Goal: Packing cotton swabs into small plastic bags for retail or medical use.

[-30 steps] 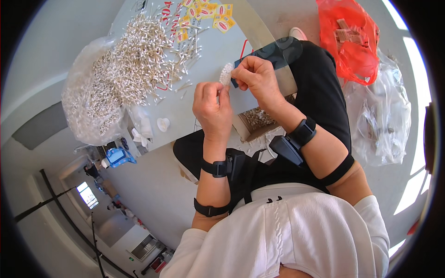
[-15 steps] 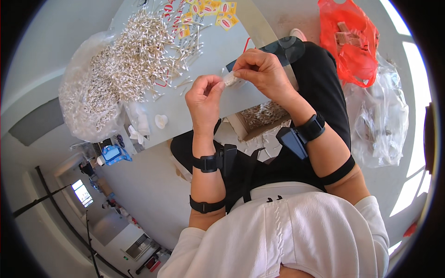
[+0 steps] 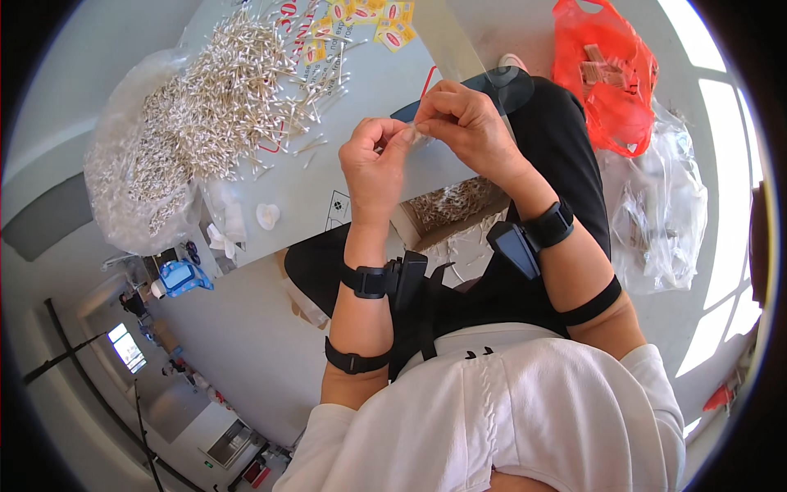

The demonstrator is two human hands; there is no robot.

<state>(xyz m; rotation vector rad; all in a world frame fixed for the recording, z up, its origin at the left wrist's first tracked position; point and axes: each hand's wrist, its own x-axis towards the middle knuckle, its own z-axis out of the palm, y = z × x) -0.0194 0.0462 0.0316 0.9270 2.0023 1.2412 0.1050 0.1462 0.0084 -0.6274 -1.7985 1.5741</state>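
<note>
My left hand (image 3: 375, 168) and my right hand (image 3: 469, 131) meet over the front edge of the table, fingers pinched together. Between them is a small clear plastic bag (image 3: 422, 138) with cotton swabs in it, mostly hidden by the fingers. Both hands grip its upper part. To the left, a large heap of cotton swabs (image 3: 225, 102) spreads over the tabletop (image 3: 307, 193), some lying loose near my left hand. Below my hands, an open cardboard box (image 3: 422, 239) holds more cotton swabs.
Yellow-and-white labels (image 3: 395, 34) lie at the table's far side. A big clear bag of swabs (image 3: 111, 189) bulges over the left edge, near a crumpled white scrap (image 3: 267, 216). On the right are a red plastic bag (image 3: 627, 115) and a clear plastic bag (image 3: 684, 221).
My left hand has moved right and up until its fingers meet those of my right hand at the small bag. The whole view has shifted slightly.
</note>
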